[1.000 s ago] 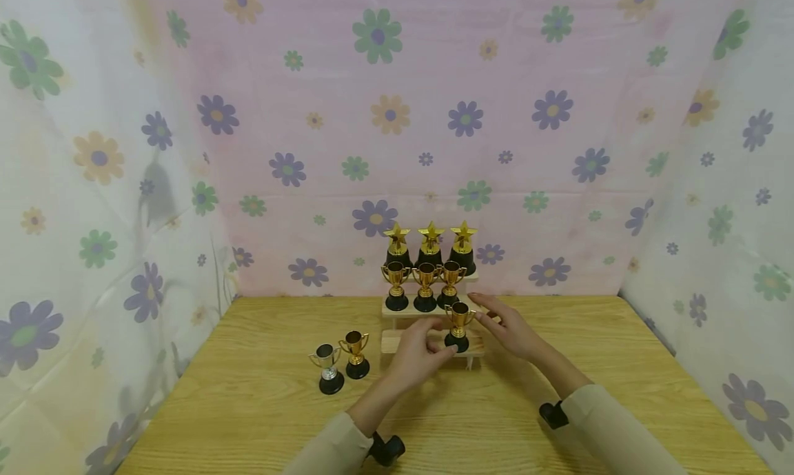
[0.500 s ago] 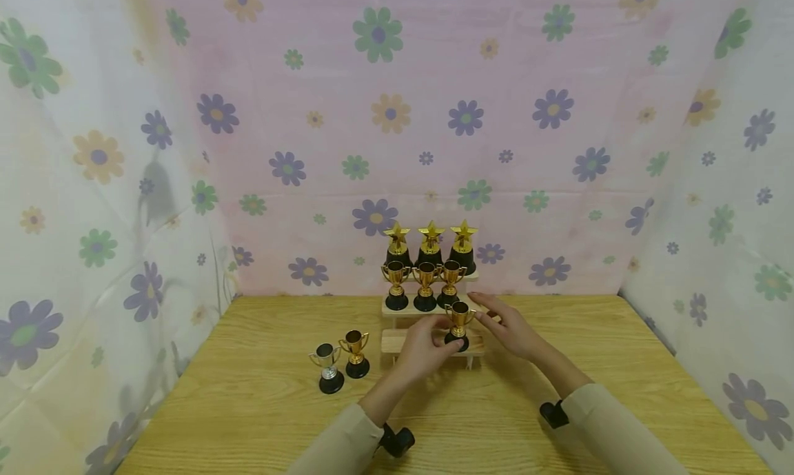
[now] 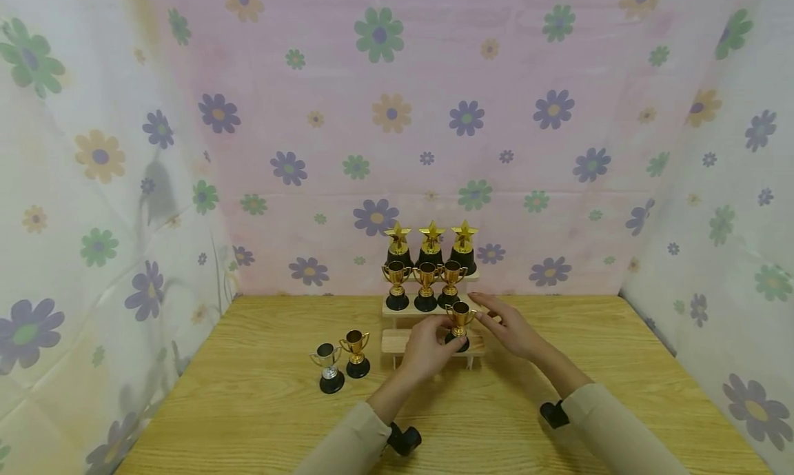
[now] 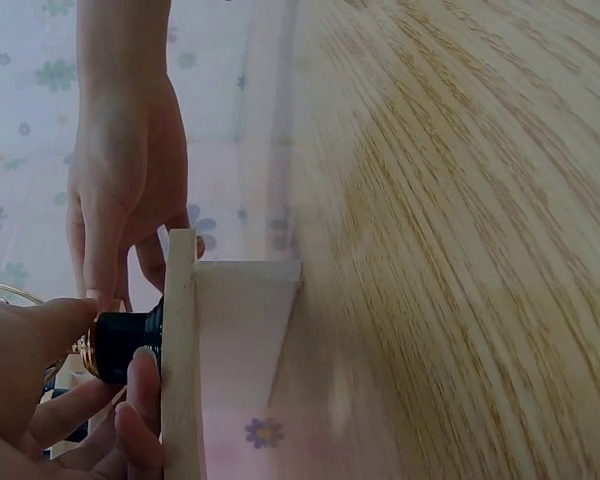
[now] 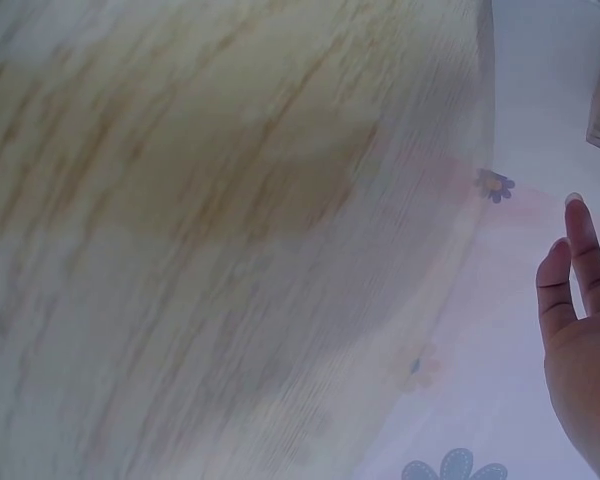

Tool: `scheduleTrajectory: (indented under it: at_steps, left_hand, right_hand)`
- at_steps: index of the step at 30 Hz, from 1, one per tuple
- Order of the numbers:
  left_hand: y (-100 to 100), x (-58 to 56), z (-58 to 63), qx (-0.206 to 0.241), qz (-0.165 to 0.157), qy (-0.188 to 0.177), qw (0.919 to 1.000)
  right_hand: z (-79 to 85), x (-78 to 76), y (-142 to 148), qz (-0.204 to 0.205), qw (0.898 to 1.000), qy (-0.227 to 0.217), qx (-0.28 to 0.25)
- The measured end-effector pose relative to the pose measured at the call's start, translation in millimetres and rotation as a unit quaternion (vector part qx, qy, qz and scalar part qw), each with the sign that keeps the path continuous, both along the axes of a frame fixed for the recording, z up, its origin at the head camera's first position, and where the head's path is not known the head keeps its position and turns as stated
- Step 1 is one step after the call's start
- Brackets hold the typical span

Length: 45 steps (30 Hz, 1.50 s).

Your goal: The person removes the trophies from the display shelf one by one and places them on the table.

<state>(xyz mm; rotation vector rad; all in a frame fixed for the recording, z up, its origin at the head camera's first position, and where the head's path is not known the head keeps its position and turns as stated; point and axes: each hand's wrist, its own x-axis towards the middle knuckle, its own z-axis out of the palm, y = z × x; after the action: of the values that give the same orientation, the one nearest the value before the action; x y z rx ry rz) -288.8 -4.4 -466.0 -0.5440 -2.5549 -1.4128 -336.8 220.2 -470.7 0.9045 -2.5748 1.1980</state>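
Note:
A small gold trophy cup [image 3: 460, 312] with a black base stands upright at the right end of the lowest step of a wooden display stand [image 3: 393, 340]. My left hand [image 3: 426, 349] pinches it low down, thumb in front. In the left wrist view, those left fingers [image 4: 65, 415] lie around the black base [image 4: 122, 345]. From the right, my right hand [image 3: 511, 331] reaches to the cup's handle with its fingers fairly straight; whether it touches cannot be made out. The right wrist view shows part of the right hand [image 5: 588, 350], with the trophy outside the frame.
On the middle step stand three gold cups [image 3: 426, 278], the right two close together. Three gold star trophies [image 3: 431, 244] line the top step. A silver cup [image 3: 326, 365] and another gold cup [image 3: 355, 351] stand on the wooden table [image 3: 260, 406], left of the stand.
My left hand has shifted slightly right and forward, and its thumb has moved up from the edge onto the front of the trophy's base. The right hand has stayed put.

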Motion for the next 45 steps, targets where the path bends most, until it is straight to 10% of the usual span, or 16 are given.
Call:
scheduleTrajectory:
  at_steps: [45]
  left_hand:
    - [-29, 21.8, 21.4, 0.013, -0.014, 0.002, 0.9998]
  right_hand:
    - [3.0, 2.7, -1, 0.004, 1.0, -0.017, -0.006]
